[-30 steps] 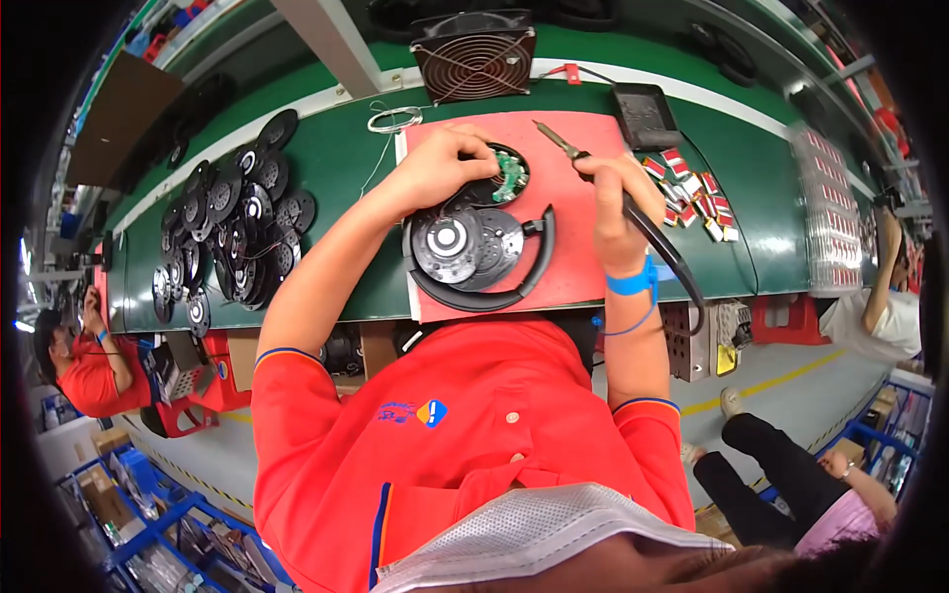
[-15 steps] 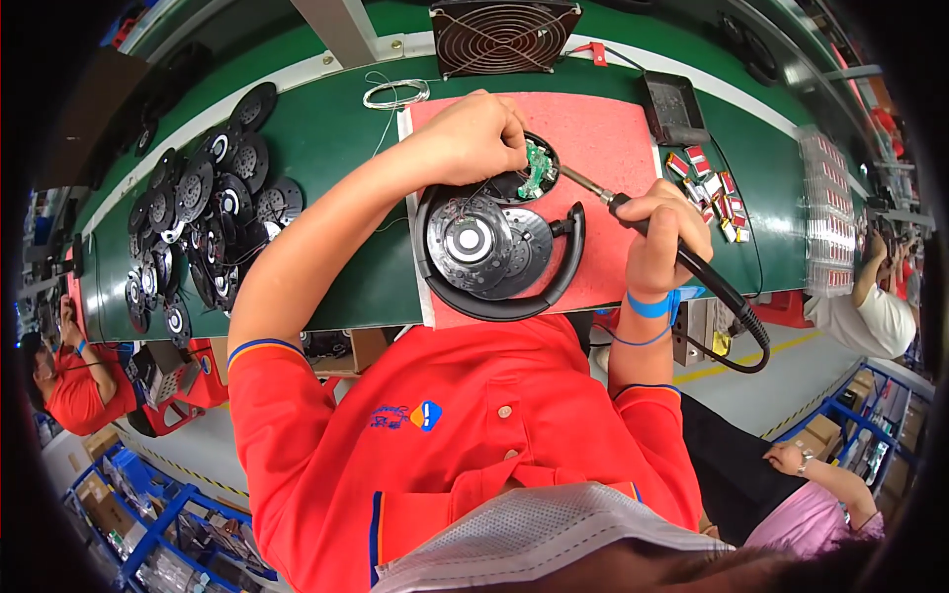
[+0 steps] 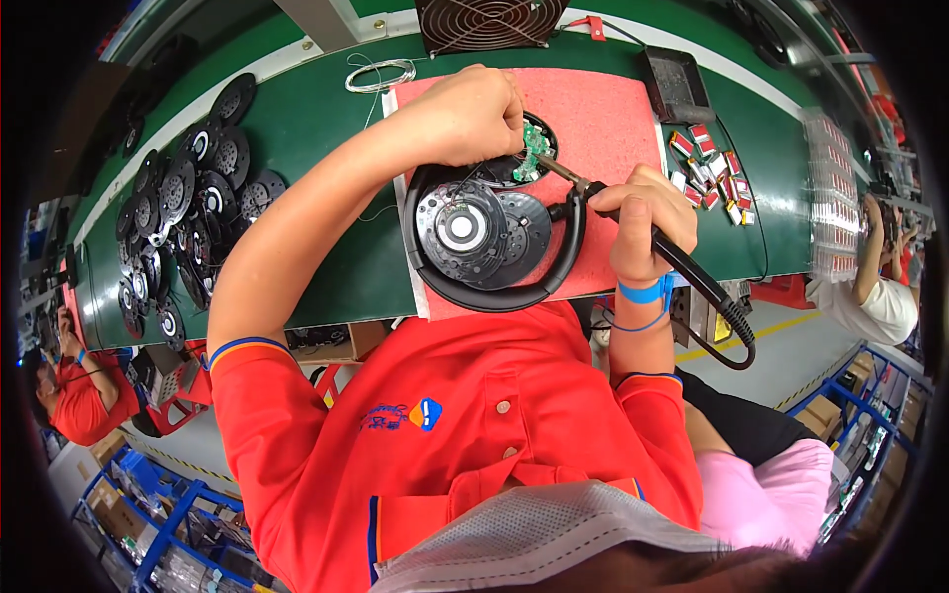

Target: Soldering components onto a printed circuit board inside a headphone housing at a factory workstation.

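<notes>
My right hand [image 3: 647,222] is wrapped round the black handle of a soldering iron [image 3: 697,277]. The iron's metal tip reaches the green circuit board [image 3: 535,148], which lies in a round black ear cup of a headphone. Beside that board, my left hand [image 3: 479,119] is closed in a pinch; what its fingertips hold is hidden. The headphone's curved black headband [image 3: 499,299] lies on a pink foam mat [image 3: 603,124]. Within its curve rest a round black speaker plate [image 3: 461,227] with a pale centre and thin wires, and another dark disc [image 3: 527,237] partly under it.
Many black speaker plates [image 3: 178,188] are heaped on the green table at left. A coil of pale wire [image 3: 381,75] lies beyond the mat, near a fan [image 3: 489,28]. To the right are a black tray [image 3: 677,87], small red-and-silver battery packs [image 3: 710,173] and stacked clear trays [image 3: 832,198].
The soldering iron has moved left and slightly down with my right hand, its tip now at the circuit board. My left hand stays pinched beside the ear cup.
</notes>
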Motion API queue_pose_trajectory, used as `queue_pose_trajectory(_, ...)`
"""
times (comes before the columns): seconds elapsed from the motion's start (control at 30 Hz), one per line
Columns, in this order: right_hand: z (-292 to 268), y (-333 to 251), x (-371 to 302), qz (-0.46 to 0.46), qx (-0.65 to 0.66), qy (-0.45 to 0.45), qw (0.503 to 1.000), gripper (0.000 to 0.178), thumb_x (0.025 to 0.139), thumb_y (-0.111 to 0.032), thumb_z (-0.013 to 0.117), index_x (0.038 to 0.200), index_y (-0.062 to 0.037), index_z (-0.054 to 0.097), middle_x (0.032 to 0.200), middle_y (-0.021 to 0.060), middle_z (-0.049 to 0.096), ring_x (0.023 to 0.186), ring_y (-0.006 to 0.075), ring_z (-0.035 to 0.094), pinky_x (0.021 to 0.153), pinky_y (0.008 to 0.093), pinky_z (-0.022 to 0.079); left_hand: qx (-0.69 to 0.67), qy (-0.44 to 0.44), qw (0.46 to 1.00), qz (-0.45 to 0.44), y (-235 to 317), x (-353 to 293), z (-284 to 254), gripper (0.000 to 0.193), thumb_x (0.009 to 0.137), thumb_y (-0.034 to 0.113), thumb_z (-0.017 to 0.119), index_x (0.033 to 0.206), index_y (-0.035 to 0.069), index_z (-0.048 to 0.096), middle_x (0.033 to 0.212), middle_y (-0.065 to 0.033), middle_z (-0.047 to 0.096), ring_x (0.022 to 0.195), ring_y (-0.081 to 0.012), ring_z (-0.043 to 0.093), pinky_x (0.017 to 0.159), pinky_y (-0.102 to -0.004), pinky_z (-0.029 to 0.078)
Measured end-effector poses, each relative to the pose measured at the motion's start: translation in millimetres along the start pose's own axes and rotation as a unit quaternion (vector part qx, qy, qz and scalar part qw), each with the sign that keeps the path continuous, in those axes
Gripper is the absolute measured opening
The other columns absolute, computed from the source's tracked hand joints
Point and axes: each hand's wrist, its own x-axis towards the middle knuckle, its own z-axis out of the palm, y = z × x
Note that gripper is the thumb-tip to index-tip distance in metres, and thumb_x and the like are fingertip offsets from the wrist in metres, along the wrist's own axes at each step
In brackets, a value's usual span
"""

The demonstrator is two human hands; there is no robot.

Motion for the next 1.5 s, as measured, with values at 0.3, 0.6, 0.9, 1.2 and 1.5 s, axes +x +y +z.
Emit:
queue_pose_trajectory(0.3, 2, 0, 0, 0.001, -0.012, -0.016, 1.000, 0.030, 0.087, -0.013, 0.050, 0.065, 0.0030, 0.062, 0.056, 0.0095, 0.058, 0.046, 0.0163, 0.045, 0.043, 0.0288, 0.031, 0.004, 0.009, 1.000, -0.027, 5, -2, 1, 0.013, 0.066, 0.011, 0.065, 0.067, -0.002, 0.066, 0.088, -0.0139, 0.064, 0.081, -0.0261, 0.061, 0.074, -0.0335, 0.048)
queue_pose_trajectory(0.6, 2, -1, 2, -0.005, -0.019, -0.022, 1.000, 0.027, 0.086, -0.011, 0.050, 0.066, 0.0032, 0.062, 0.057, 0.0099, 0.060, 0.046, 0.0169, 0.046, 0.044, 0.0298, 0.033, 0.000, 0.024, 0.999, -0.041, 6, -5, 4, 0.013, 0.066, 0.010, 0.065, 0.067, -0.003, 0.066, 0.089, -0.0129, 0.065, 0.079, -0.0252, 0.061, 0.073, -0.0330, 0.048)
queue_pose_trajectory(0.9, 3, 0, 2, -0.017, -0.015, -0.020, 1.000, 0.026, 0.085, -0.009, 0.050, 0.065, 0.0032, 0.062, 0.058, 0.0098, 0.060, 0.046, 0.0173, 0.046, 0.044, 0.0295, 0.033, -0.004, 0.040, 0.999, -0.031, 6, -6, 6, 0.014, 0.067, 0.009, 0.064, 0.069, -0.004, 0.066, 0.091, -0.0137, 0.065, 0.078, -0.0244, 0.061, 0.071, -0.0327, 0.048)
queue_pose_trajectory(1.2, 0, -1, 0, -0.008, -0.007, 0.011, 1.000, 0.030, 0.086, -0.012, 0.050, 0.062, 0.0032, 0.061, 0.054, 0.0082, 0.058, 0.045, 0.0150, 0.044, 0.043, 0.0284, 0.029, -0.003, 0.051, 0.999, -0.010, 7, -8, 6, 0.014, 0.068, 0.009, 0.064, 0.071, -0.005, 0.067, 0.091, -0.0144, 0.064, 0.077, -0.0245, 0.061, 0.070, -0.0329, 0.048)
queue_pose_trajectory(1.5, 0, -1, -2, -0.011, -0.006, 0.011, 1.000, 0.031, 0.086, -0.013, 0.050, 0.062, 0.0031, 0.061, 0.055, 0.0083, 0.058, 0.045, 0.0148, 0.043, 0.043, 0.0283, 0.030, 0.036, 0.030, 0.999, 0.028, 8, -12, 1, 0.013, 0.074, 0.011, 0.065, 0.075, -0.001, 0.067, 0.094, -0.0121, 0.062, 0.092, -0.0266, 0.057, 0.082, -0.0347, 0.045)
